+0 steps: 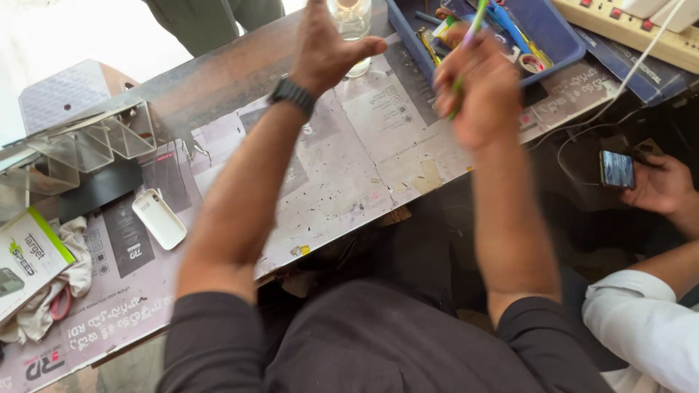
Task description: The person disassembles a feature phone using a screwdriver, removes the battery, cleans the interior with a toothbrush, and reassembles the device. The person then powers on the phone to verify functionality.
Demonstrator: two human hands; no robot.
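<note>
The left hand (328, 45) is raised over the table (349, 167), just before a glass bottle (352, 22). To its right, the right hand (477, 91) holds a tool (466, 44) before a tray (561, 51). Far left on the table lie a handset (159, 218) and a box (25, 258) on a cloth (73, 273). At right, another person's hand (659, 185) holds a phone (617, 169).

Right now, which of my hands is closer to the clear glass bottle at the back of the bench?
Left. Your left hand is right beside the glass bottle, thumb reaching toward it. Your right hand is farther off, by the blue tray, gripping a green tool.
</note>
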